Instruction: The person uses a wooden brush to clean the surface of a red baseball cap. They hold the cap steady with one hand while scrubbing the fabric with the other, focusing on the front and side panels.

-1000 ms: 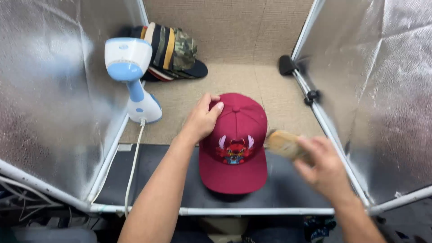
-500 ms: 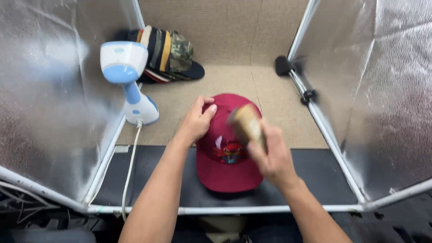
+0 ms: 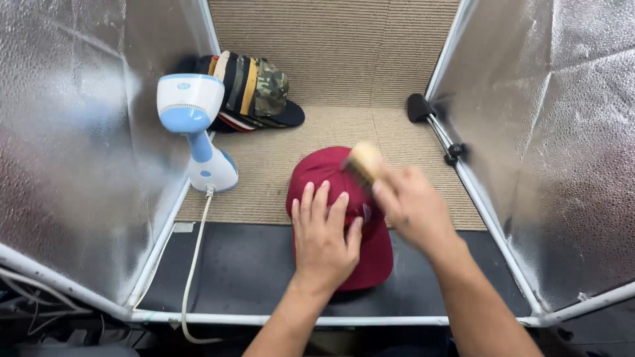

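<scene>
Pressing flat on the red cap (image 3: pixel 331 173), the left hand (image 3: pixel 324 238) is steadying it, fingers spread and holding nothing, while the right hand (image 3: pixel 413 208) is gripping a wooden brush (image 3: pixel 362 162) against the crown; the brushing looks underway, with the stacked caps (image 3: pixel 254 89) waiting beside the steamer (image 3: pixel 195 129).

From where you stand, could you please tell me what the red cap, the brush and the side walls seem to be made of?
Red cap: matte woven cloth, probably cotton; no sheen.
Brush, gripped in the right hand: pale, likely wood with bristles; motion blur leaves it open.
Side walls: crinkled silvery sheet, foil-like, reflective and dimpled, on white tube frames.
The left hand lies flat on the cap.
</scene>
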